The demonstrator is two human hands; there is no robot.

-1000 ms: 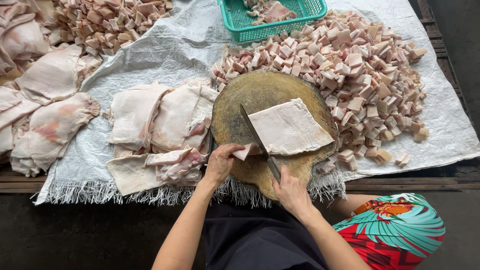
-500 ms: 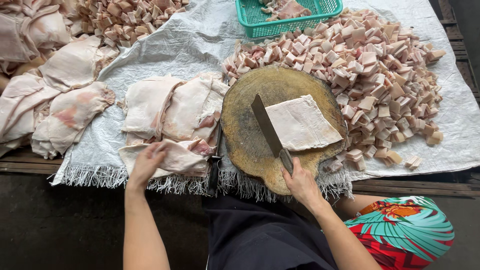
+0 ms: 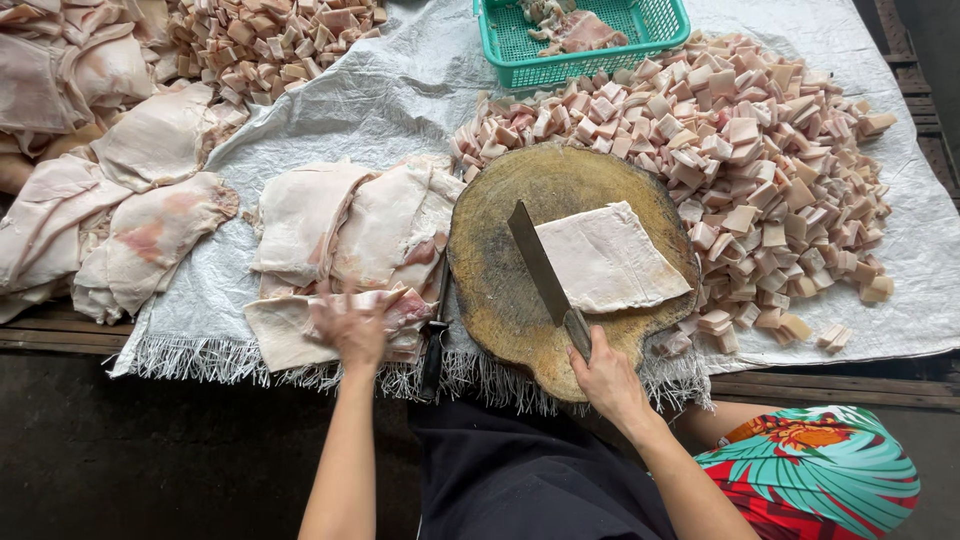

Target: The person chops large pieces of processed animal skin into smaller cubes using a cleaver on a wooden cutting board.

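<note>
Right hand (image 3: 610, 378) clenched round cleaver (image 3: 545, 275) handle, broad blade flat on round wooden block (image 3: 500, 290) beside pale square fat slab (image 3: 607, 259); left hand (image 3: 350, 330) blurred, fingers spread over limp skin pile (image 3: 340, 235), grasp unclear.

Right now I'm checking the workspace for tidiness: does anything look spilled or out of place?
A few meat cubes lie scattered apart from the big pile, near the front edge of the sheet. A second knife sits wedged between the round chopping board and the slabs. Otherwise nothing stands out.

Wooden plank bench (image 3: 60, 335) under a fringed white woven sheet (image 3: 400, 95).
</note>
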